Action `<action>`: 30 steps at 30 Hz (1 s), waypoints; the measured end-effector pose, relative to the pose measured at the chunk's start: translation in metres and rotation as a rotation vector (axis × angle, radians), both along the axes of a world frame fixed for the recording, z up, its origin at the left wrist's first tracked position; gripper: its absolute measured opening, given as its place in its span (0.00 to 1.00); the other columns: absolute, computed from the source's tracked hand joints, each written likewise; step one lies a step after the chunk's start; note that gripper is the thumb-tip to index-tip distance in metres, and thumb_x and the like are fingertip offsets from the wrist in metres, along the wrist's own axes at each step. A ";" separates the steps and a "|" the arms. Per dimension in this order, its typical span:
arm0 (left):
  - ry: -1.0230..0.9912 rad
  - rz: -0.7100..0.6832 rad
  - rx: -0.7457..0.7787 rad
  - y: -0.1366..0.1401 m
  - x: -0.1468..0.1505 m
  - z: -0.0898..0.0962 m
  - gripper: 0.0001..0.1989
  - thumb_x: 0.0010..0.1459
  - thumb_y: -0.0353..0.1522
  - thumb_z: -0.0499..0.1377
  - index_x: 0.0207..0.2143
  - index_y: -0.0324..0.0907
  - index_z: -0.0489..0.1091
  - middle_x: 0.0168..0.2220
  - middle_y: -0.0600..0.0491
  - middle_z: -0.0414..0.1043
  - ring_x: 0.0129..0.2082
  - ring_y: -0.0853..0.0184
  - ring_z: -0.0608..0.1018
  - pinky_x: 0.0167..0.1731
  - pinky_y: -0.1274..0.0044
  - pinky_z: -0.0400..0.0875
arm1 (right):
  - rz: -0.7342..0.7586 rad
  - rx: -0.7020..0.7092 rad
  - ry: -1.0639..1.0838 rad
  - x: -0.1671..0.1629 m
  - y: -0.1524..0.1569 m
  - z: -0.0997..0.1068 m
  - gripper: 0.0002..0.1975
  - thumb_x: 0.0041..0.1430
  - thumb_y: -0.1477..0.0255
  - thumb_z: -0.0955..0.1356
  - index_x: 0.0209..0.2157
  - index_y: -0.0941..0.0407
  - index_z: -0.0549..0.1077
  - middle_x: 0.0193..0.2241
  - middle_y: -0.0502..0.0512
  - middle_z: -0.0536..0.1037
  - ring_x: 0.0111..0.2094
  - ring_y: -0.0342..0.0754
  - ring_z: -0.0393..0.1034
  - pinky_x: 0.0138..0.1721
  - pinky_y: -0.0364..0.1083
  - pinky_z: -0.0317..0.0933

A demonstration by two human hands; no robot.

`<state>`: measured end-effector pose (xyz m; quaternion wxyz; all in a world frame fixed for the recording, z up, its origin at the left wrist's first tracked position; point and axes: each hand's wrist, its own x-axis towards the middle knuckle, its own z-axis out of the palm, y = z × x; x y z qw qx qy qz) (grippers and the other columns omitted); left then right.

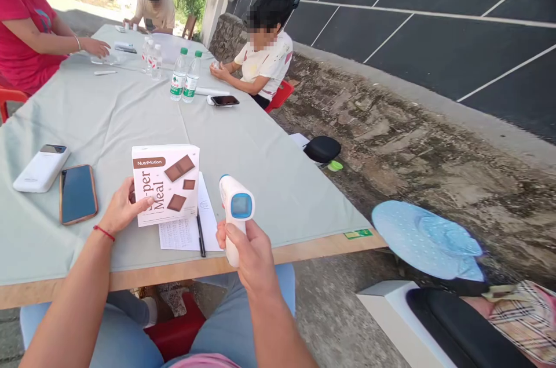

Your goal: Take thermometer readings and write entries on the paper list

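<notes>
Currently, left hand (119,206): clamping on the box, pressing the thumb over the front and curling the fingers at the left edge; wearing a red string (103,233) at the wrist.
White box (167,182): standing upright in the left hand's grip, showing brown bars and "NutriMotion", partly hiding other lettering behind the thumb.
Right hand (249,247): closing round the handle of the thermometer, sitting well apart from the left hand.
Thermometer (225,187): sticking up out of the right hand, turning a blue-framed screen (241,206) back toward the wrist.
Paper (177,236): lying between the hands, partly hiding behind the box.
Black pen (200,233): lying over the paper, between the hands.
Phone (79,194): lying face up, near the left hand on its left.
Power bank (41,169): lying beside the phone, farther left of the left hand.
Table (282,200): stretching away beyond both hands under a pale cloth.
Green-capped bottles (177,83): standing side by side, well beyond the hands.
Black phone (225,101): lying well beyond the right hand.
Blue hat (417,232): resting well to the right of the right hand.
Person in white (266,58): sitting far beyond the right hand, bringing both hands together.
</notes>
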<state>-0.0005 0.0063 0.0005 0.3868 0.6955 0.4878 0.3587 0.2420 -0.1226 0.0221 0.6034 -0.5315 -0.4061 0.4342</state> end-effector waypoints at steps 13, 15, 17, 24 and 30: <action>-0.159 0.149 0.021 0.003 0.002 -0.003 0.33 0.46 0.50 0.65 0.48 0.40 0.62 0.45 0.45 0.74 0.35 0.61 0.77 0.32 0.71 0.71 | -0.176 -0.094 -0.387 0.029 0.011 -0.027 0.17 0.54 0.58 0.68 0.39 0.55 0.73 0.28 0.51 0.72 0.31 0.49 0.66 0.33 0.46 0.59; -0.173 0.274 0.089 0.006 -0.001 -0.006 0.35 0.45 0.49 0.66 0.49 0.41 0.61 0.46 0.46 0.72 0.35 0.63 0.76 0.32 0.72 0.70 | -0.235 -0.197 -0.678 0.039 0.023 -0.041 0.21 0.52 0.60 0.68 0.46 0.54 0.73 0.34 0.54 0.73 0.36 0.51 0.67 0.35 0.46 0.59; -0.144 0.416 0.154 0.010 -0.004 -0.007 0.36 0.43 0.47 0.68 0.50 0.41 0.60 0.45 0.47 0.71 0.33 0.65 0.74 0.31 0.73 0.69 | -0.245 -0.293 -0.936 0.050 0.034 -0.056 0.21 0.54 0.63 0.68 0.49 0.53 0.73 0.38 0.56 0.73 0.38 0.52 0.67 0.36 0.46 0.59; -0.032 0.552 0.204 0.013 -0.009 -0.007 0.35 0.46 0.43 0.67 0.54 0.43 0.58 0.49 0.46 0.65 0.34 0.66 0.71 0.33 0.70 0.69 | -0.324 -0.162 -1.192 0.060 0.041 -0.078 0.18 0.56 0.64 0.67 0.47 0.57 0.74 0.42 0.64 0.72 0.44 0.57 0.66 0.43 0.53 0.59; 0.087 0.602 0.420 0.010 -0.001 -0.014 0.42 0.42 0.33 0.67 0.57 0.41 0.51 0.59 0.38 0.46 0.53 0.53 0.63 0.49 0.59 0.66 | -0.057 -0.054 -0.883 0.010 0.021 -0.076 0.16 0.56 0.60 0.68 0.41 0.55 0.74 0.25 0.51 0.73 0.28 0.48 0.65 0.32 0.47 0.59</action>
